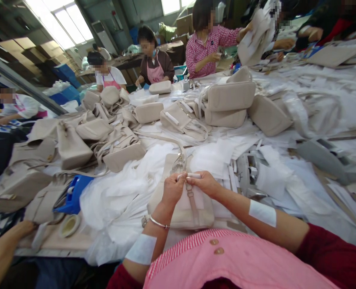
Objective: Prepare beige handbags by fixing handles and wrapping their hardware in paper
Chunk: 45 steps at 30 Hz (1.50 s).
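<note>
A beige handbag (180, 208) lies on the table right in front of me, its strap running down its front. My left hand (172, 189) is closed on the bag's top edge by the strap. My right hand (204, 182) pinches the same spot from the other side, fingers closed over the strap's upper end. Both hands touch each other above the bag. A metal buckle (179, 163) shows just beyond them. I wear a bangle on my left wrist and white patches on both forearms.
Many beige bags (230, 96) and white wrapping sheets (117, 192) cover the long table. A blue tool tray (74, 194) and a tape roll (69, 225) sit at my left. Several people work along the far side; another person's arm (3, 249) reaches in at lower left.
</note>
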Motion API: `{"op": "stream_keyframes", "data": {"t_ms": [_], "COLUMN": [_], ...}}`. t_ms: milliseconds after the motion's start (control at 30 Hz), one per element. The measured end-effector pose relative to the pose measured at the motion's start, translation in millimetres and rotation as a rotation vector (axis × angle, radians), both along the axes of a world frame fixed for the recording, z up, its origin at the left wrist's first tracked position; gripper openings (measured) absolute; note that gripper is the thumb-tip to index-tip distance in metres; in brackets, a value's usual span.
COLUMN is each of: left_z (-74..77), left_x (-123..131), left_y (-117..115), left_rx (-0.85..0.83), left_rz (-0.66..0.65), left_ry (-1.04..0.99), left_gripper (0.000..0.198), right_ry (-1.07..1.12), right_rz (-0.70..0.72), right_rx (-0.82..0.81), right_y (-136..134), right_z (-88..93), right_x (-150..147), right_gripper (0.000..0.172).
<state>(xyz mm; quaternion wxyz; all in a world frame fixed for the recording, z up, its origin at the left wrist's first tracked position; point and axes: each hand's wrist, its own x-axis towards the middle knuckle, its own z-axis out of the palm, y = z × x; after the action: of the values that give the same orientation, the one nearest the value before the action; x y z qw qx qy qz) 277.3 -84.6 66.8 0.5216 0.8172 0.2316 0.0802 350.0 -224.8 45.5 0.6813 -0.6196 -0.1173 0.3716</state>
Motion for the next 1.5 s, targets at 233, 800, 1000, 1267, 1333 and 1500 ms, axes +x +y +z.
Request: {"op": "stream_keyframes", "data": {"t_ms": [233, 800, 1000, 1267, 1333, 1500], "left_z": [-3.7, -6.4, -21.1, -13.2, -14.7, -18.0], "left_x": [-18, -30, -27, -31, -31, -30], "left_y": [-3, -12, -25, -51, -54, -56], "left_rx": [-0.114, -0.641, -0.941, -0.593, -0.552, -0.517], "left_rz": [-0.022, -0.033, -0.073, -0.095, -0.068, -0.023], "left_ry": [0.066, -0.105, 0.005, 0.021, 0.023, -0.008], "left_gripper": [0.049, 0.044, 0.054, 0.061, 0.061, 0.062], "right_ry": [-0.183, -0.404, -0.366, -0.523, -0.457, -0.127], "right_rz": [-0.015, -0.061, -0.049, -0.129, -0.122, 0.218], "right_rx": [-0.108, -0.305, -0.202, -0.172, -0.132, 0.144], "right_y": [-4, -14, -15, -17, -18, -34], "right_z": [2.7, 3.9, -1.8, -2.0, 1.6, 5.0], "right_x": [0, -5, -11, -15, -15, 0], "right_gripper": [0.029, 0.033, 0.032, 0.024, 0.024, 0.047]}}
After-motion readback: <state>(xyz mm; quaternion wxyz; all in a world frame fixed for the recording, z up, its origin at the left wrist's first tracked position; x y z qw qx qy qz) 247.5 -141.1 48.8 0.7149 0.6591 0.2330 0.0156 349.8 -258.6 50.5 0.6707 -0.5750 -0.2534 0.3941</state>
